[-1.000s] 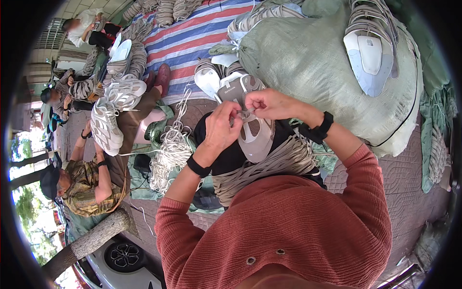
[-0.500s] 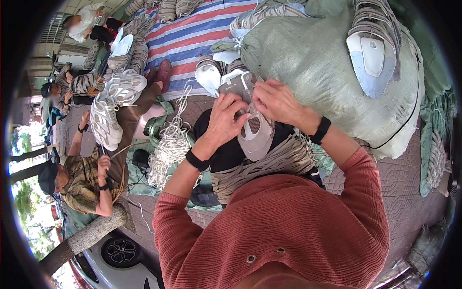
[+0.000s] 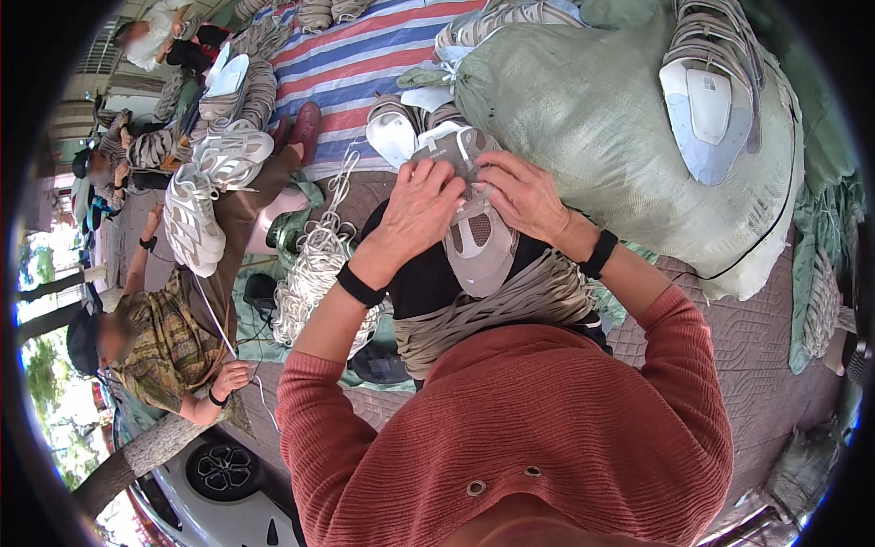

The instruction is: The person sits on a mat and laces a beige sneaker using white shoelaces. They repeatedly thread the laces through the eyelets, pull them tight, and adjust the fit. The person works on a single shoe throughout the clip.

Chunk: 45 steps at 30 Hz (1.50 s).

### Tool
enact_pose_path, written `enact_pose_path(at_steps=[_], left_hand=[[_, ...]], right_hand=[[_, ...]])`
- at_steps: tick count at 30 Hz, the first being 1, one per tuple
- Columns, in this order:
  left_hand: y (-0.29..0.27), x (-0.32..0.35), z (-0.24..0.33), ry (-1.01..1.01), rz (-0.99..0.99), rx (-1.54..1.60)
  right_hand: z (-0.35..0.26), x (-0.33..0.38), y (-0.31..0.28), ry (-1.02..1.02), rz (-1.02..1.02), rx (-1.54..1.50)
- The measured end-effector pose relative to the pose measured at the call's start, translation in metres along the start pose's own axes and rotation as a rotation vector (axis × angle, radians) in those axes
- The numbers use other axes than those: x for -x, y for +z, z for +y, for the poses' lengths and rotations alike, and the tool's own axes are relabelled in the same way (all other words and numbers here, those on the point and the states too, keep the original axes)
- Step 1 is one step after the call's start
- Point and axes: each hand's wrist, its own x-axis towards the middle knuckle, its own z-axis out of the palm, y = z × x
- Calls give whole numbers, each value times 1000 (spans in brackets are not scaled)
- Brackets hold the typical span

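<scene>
A taupe shoe upper (image 3: 480, 259) with a white toe stripe and brown mesh lies over my lap, its toe toward me. The fingers of my left hand (image 3: 424, 208) are curled over the left side of its throat, by the tongue. Opposite them, my right hand (image 3: 527, 202) has its thumb and fingers closed at the right eyelet edge. Whether a lace end is between those fingertips is too small to see. Below the toe, a bundle of flat taupe laces (image 3: 501, 314) lies across my thighs.
Left of my knees is a tangled heap of white laces (image 3: 313, 296). A co-worker (image 3: 150, 351) sits at the left with pale shoes (image 3: 194, 228). Stuffed green sacks (image 3: 602, 118) stand at the right, shoe uppers (image 3: 706, 114) on top. Ahead lies a striped sheet (image 3: 365, 59).
My left hand has rolled from a pinch to curled fingers, its back now showing. My right fingertips have shifted slightly at the eyelets. The co-worker's near hand has drawn a white lace toward me.
</scene>
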Motion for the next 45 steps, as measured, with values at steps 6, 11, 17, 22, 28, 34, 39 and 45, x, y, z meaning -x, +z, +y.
enact_pose_path(at_steps=[6, 11, 17, 22, 28, 34, 39, 45], left_hand=[[-10, 5, -39, 29, -95, -33], [-8, 2, -26, 94, -84, 29], [2, -1, -25, 241, -169, -152], [-43, -3, -90, 167, -174, -410], [-57, 23, -87, -229, -147, 218], [-66, 21, -63, -735, -385, 2155], [-72, 14, -50, -607, -98, 2255], [-85, 32, -85, -498, 427, 2089]], right_hand=[[9, 11, 0, -42, -107, -69], [8, 10, 1, -68, -104, -50], [10, -8, -11, -39, -355, -12], [8, -4, -9, -90, -349, 2], [11, -8, -14, -112, -315, -33], [14, -42, -23, -129, -509, -68], [9, -44, -24, -56, -593, -125], [11, -26, 5, 100, -450, -151]])
